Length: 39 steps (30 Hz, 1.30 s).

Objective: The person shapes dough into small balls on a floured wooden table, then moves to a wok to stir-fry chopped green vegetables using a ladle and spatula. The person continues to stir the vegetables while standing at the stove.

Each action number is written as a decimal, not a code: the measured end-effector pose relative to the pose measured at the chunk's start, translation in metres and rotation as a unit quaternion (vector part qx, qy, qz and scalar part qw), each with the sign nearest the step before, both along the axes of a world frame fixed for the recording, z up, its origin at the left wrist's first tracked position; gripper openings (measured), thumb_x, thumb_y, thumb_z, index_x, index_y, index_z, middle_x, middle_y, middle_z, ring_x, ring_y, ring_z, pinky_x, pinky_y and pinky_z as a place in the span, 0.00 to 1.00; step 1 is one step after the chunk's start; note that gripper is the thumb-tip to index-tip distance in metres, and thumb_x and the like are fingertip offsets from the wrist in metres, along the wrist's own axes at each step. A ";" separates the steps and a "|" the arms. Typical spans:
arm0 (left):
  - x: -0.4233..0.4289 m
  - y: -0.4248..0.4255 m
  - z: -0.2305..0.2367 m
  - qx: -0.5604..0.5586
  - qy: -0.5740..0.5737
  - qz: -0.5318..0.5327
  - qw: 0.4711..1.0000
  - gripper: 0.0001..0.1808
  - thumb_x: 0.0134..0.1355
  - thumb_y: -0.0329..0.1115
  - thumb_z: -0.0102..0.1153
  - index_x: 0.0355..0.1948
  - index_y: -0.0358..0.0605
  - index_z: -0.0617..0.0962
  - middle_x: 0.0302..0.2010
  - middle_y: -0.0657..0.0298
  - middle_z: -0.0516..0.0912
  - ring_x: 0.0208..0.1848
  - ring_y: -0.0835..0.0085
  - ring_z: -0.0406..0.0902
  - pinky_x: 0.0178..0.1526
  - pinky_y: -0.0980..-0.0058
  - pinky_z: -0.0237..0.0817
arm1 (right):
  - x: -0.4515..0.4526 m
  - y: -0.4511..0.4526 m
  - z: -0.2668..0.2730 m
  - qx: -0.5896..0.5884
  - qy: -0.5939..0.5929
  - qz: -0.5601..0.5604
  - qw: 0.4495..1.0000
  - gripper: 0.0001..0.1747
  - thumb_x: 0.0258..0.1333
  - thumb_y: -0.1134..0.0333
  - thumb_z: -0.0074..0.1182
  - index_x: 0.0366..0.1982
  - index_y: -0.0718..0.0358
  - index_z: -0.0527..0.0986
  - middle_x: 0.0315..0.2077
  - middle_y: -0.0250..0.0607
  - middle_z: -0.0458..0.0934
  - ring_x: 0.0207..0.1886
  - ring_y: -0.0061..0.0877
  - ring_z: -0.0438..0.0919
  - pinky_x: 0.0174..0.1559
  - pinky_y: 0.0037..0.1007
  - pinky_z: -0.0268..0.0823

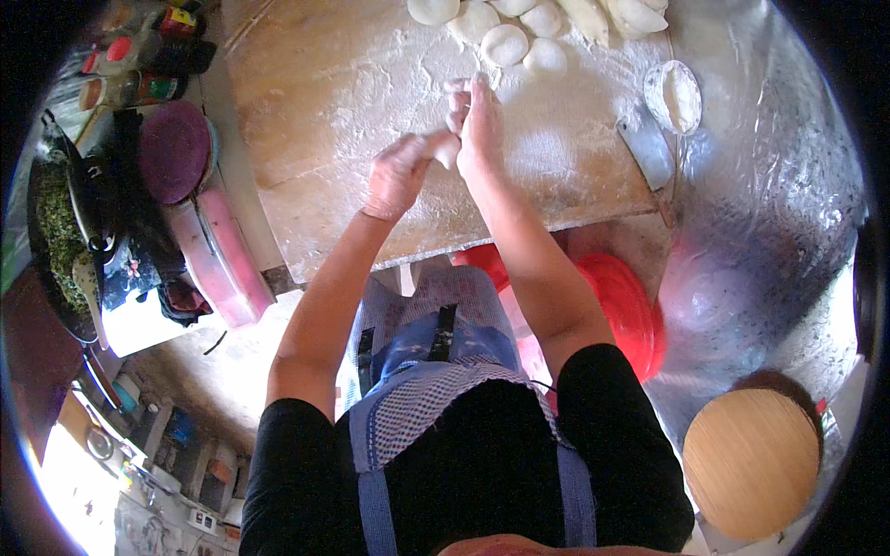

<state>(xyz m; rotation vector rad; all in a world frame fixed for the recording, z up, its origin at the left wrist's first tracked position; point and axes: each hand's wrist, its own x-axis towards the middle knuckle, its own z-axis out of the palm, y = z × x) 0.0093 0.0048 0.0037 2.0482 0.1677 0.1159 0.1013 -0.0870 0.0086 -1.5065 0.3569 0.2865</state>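
Observation:
Both my hands are raised over a floured wooden board [306,125], close together near its middle. My left hand [403,170] is blurred and holds a small piece of white dough [447,151] between thumb and fingers. Upright beside it, my right hand [478,125] has its palm turned towards the left hand, its fingers partly curled; whether it also grips the dough is not clear. Beyond the hands, several round pieces of dough [504,46] lie at the board's far edge, with a longer dough strip [587,19] to their right.
A metal dough scraper [646,149] and a bowl of flour [673,97] are at the board's right edge. Jars [111,92], a purple lid [175,151] and a pink container [226,260] stand left. A red basin [622,313] sits below the board; a round wooden lid [751,464] lies lower right.

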 end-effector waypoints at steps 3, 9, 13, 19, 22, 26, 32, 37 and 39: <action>-0.003 0.001 -0.008 0.111 -0.050 -0.043 0.992 0.17 0.51 0.25 0.58 0.45 0.46 0.78 0.35 0.54 0.80 0.33 0.56 0.78 0.36 0.65 0.72 | -0.015 0.007 -0.027 -0.165 -0.247 0.006 0.955 0.14 0.64 0.61 0.41 0.33 0.65 0.72 0.29 0.48 0.74 0.32 0.43 0.75 0.34 0.40 0.66; 0.015 -0.013 0.005 -0.428 0.217 0.220 0.849 0.22 0.60 0.29 0.57 0.55 0.51 0.72 0.31 0.60 0.82 0.30 0.73 0.79 0.32 0.71 0.70 | 0.045 0.030 -0.042 -0.141 -0.291 -0.022 0.946 0.12 0.63 0.63 0.45 0.30 0.64 0.72 0.23 0.35 0.73 0.24 0.21 0.70 0.28 0.25 0.63; 0.010 -0.005 0.009 -0.295 0.153 0.122 0.935 0.25 0.58 0.29 0.59 0.58 0.52 0.72 0.33 0.59 0.83 0.33 0.73 0.80 0.33 0.71 0.70 | 0.021 0.016 0.000 0.190 0.029 -0.029 0.981 0.13 0.63 0.60 0.47 0.31 0.63 0.73 0.22 0.29 0.72 0.22 0.14 0.67 0.25 0.18 0.61; -0.014 0.014 -0.003 0.080 0.023 0.062 0.995 0.20 0.58 0.26 0.55 0.52 0.46 0.75 0.34 0.55 0.83 0.34 0.64 0.82 0.36 0.69 0.71 | -0.022 0.035 -0.025 -0.191 -0.276 0.045 0.941 0.08 0.60 0.65 0.49 0.34 0.62 0.73 0.29 0.34 0.75 0.32 0.26 0.74 0.35 0.33 0.66; -0.008 0.011 0.000 -0.213 0.163 0.159 0.950 0.24 0.61 0.29 0.54 0.59 0.48 0.66 0.30 0.56 0.82 0.30 0.71 0.82 0.30 0.72 0.71 | 0.008 0.054 -0.038 -0.250 -0.360 0.043 0.898 0.09 0.59 0.64 0.50 0.36 0.62 0.72 0.29 0.41 0.76 0.31 0.30 0.77 0.33 0.37 0.68; -0.004 0.006 0.003 -0.580 0.142 0.171 0.784 0.27 0.62 0.30 0.55 0.61 0.50 0.63 0.29 0.57 0.81 0.27 0.74 0.80 0.28 0.73 0.71 | 0.019 0.055 -0.004 0.027 -0.060 0.008 0.998 0.11 0.59 0.62 0.48 0.33 0.63 0.75 0.23 0.29 0.71 0.28 0.20 0.70 0.31 0.27 0.64; -0.016 0.027 -0.006 0.145 -0.052 -0.011 0.988 0.19 0.54 0.26 0.57 0.49 0.49 0.77 0.31 0.55 0.80 0.32 0.66 0.81 0.34 0.67 0.71 | -0.029 0.033 -0.001 -0.237 -0.159 0.110 0.952 0.19 0.65 0.56 0.40 0.35 0.63 0.75 0.28 0.37 0.75 0.34 0.27 0.73 0.39 0.31 0.64; -0.007 0.019 0.006 -0.161 0.159 0.173 0.959 0.23 0.58 0.30 0.58 0.56 0.49 0.72 0.30 0.60 0.80 0.28 0.74 0.78 0.31 0.72 0.69 | 0.018 0.064 -0.041 -0.227 -0.347 0.043 0.909 0.14 0.65 0.62 0.41 0.35 0.66 0.74 0.29 0.41 0.75 0.34 0.29 0.74 0.38 0.34 0.67; -0.001 0.014 0.009 -0.450 0.177 0.257 0.837 0.27 0.59 0.32 0.59 0.60 0.50 0.69 0.29 0.61 0.81 0.26 0.75 0.77 0.29 0.73 0.68 | 0.029 0.064 -0.033 -0.124 -0.268 0.026 0.955 0.13 0.64 0.63 0.43 0.33 0.64 0.74 0.26 0.37 0.74 0.30 0.25 0.73 0.34 0.31 0.66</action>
